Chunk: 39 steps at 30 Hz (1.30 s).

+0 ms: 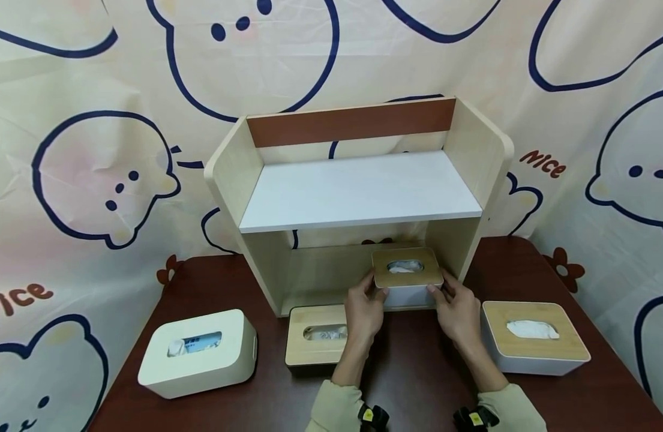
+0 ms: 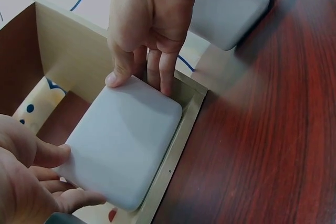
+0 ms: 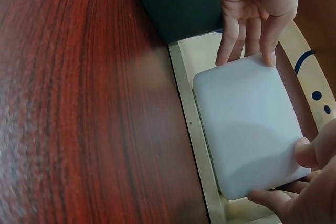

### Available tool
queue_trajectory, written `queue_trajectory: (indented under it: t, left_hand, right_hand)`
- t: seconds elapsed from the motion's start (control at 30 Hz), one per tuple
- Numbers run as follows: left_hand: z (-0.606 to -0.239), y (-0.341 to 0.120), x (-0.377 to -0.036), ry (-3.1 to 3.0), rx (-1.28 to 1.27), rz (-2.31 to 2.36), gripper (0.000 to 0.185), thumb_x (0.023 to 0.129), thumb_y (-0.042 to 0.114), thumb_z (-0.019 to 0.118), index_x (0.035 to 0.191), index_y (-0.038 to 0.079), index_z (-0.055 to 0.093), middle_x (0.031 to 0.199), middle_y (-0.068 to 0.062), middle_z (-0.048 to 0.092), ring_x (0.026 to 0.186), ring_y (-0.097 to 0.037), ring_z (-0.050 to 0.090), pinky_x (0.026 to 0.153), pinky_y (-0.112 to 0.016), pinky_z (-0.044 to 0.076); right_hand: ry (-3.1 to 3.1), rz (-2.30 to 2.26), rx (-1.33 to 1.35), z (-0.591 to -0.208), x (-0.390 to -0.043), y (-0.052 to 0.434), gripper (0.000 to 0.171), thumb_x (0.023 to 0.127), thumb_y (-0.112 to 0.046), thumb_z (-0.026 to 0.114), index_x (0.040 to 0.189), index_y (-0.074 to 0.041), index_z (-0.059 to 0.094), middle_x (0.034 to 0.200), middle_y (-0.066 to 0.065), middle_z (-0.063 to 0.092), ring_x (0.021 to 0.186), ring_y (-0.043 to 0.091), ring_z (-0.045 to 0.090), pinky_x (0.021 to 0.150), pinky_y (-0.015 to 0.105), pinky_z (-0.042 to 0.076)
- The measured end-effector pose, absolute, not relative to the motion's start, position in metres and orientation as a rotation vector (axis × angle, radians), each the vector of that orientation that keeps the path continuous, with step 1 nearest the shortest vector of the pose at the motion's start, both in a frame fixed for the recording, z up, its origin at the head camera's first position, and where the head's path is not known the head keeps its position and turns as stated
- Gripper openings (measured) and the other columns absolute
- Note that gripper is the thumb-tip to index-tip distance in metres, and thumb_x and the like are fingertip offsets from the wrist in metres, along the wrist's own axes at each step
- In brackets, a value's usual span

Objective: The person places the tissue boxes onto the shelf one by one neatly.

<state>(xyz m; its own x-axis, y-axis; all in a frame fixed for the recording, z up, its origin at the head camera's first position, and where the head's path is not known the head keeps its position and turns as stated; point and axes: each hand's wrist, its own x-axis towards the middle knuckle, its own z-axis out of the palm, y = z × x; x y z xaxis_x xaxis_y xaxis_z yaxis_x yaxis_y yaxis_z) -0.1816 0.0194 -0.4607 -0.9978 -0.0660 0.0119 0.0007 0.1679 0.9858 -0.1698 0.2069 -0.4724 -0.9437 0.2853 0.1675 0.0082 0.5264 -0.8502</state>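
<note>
Both hands grip a small tissue box (image 1: 409, 278) with a wooden lid, an oval slot and a white body. It sits at the front right of the lower compartment of a pale wooden shelf unit (image 1: 497, 150). My left hand (image 1: 365, 309) has its thumb and fingers on the box's left side. My right hand (image 1: 459, 307) holds the opposite side the same way. In the left wrist view, the smooth white front (image 2: 123, 140) of the box is pinched between the two hands, just inside the compartment's front edge (image 2: 173, 161).
Left of the hands, a wooden-lidded tissue box (image 1: 315, 343) with a dark body stands before the shelf. A white tissue box (image 1: 201, 366) is farther left. Another wooden-lidded tissue box (image 1: 536, 336) stands right. A white upper shelf (image 1: 358, 192) overhangs the compartment on the brown table (image 1: 407, 372).
</note>
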Motion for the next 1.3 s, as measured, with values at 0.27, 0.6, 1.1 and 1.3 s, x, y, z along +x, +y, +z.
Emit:
queue_trajectory:
  t: [0.27, 0.6, 1.1, 1.3]
  left_hand:
    - [-0.461, 0.019, -0.184, -2.38, 0.068, -1.971, 0.057, 0.104, 0.008, 0.07, 0.158, 0.012, 0.054, 0.156, -0.018, 0.059, 0.149, -0.036, 0.053, 0.115, -0.05, 0.052]
    - [-0.458, 0.017, -0.181, -2.393, -0.005, -1.997, 0.063, 0.104, 0.015, 0.071, 0.162, 0.006, 0.047, 0.165, -0.018, 0.049, 0.155, -0.038, 0.044, 0.12, -0.053, 0.047]
    - [-0.431, -0.024, -0.165, -2.49, -0.156, -1.782, 0.067, 0.103, 0.035, 0.074, 0.161, 0.012, 0.05, 0.155, -0.026, 0.058, 0.136, -0.049, 0.061, 0.082, -0.045, 0.058]
    - [-0.425, -0.045, -0.157, -2.488, -0.185, -1.738, 0.071, 0.103, 0.036, 0.075, 0.163, 0.011, 0.047, 0.167, -0.017, 0.046, 0.141, -0.045, 0.058, 0.114, -0.059, 0.052]
  right_hand:
    - [-2.488, 1.402, -0.243, -0.472, -0.171, 0.208, 0.057, 0.108, -0.019, 0.067, 0.16, -0.004, 0.05, 0.152, 0.03, 0.057, 0.135, 0.04, 0.063, 0.105, 0.049, 0.055]
    - [-2.534, 1.467, -0.232, -0.461, -0.164, 0.21, 0.063, 0.109, -0.025, 0.066, 0.163, -0.003, 0.044, 0.159, 0.03, 0.051, 0.142, 0.04, 0.058, 0.107, 0.047, 0.055]
    - [-2.489, 1.235, -0.106, -0.423, -0.132, 0.19, 0.065, 0.106, -0.037, 0.071, 0.162, -0.014, 0.05, 0.117, 0.026, 0.074, 0.055, 0.02, 0.052, 0.064, 0.026, 0.046]
    - [-2.425, 1.316, 0.049, -0.417, -0.117, 0.173, 0.063, 0.105, -0.032, 0.072, 0.162, -0.016, 0.051, 0.161, 0.012, 0.056, 0.139, 0.035, 0.06, 0.104, 0.025, 0.053]
